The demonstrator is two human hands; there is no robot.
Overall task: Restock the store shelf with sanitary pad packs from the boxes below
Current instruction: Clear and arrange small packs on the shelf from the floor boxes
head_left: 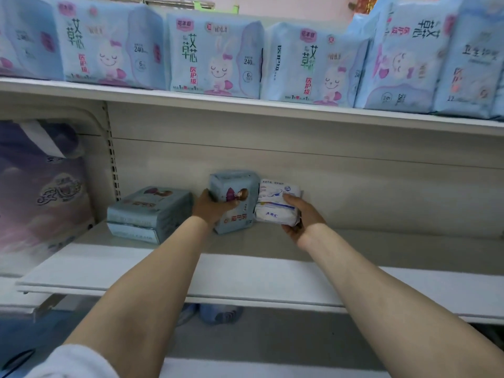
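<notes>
The right hand (298, 214) grips a white plastic pad pack printed "ABC" (276, 204); the left hand (211, 205) clasps an upright grey-blue plastic pad pack with a cartoon girl (237, 186); both stand touching, deep on the white metal shelf (245, 274); above, pale blue bunny-printed packs marked "240" (215, 55)

Flat pack (148, 214) left, upright pack (240, 186) middle, small pack (275, 211) right, on shelf (245, 274)

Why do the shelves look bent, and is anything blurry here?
Head view: the wide lens bows the upper shelf edge; the purple packs at far left are smeared, while the blue pack in the left hand and white ABC pack in the right hand stay fairly sharp; lighting is soft and even.
</notes>
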